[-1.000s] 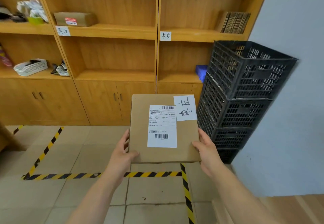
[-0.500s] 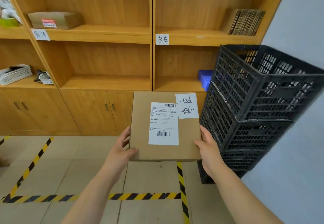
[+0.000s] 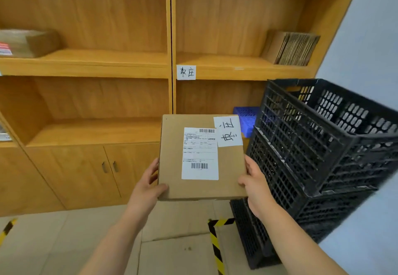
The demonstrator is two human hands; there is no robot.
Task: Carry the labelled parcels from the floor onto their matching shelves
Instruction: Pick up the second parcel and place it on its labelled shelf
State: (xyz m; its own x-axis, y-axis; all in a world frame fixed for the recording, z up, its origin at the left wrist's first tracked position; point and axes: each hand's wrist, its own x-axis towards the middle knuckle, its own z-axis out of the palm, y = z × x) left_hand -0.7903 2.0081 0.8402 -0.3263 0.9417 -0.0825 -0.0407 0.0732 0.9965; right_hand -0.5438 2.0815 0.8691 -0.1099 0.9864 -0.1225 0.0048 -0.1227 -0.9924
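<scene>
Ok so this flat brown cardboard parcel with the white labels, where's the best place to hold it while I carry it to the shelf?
Grip the flat brown cardboard parcel by its two long side edges near the lower corners, one hand from each side, as the left hand and right hand do now. It is thin and broad, so opposite edges likely steady it, and both white labels stay uncovered.

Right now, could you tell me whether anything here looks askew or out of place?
Only the handwritten note on the parcel stands out: it sits sideways compared with the shelf tag. Both hands grip the parcel level.
</scene>
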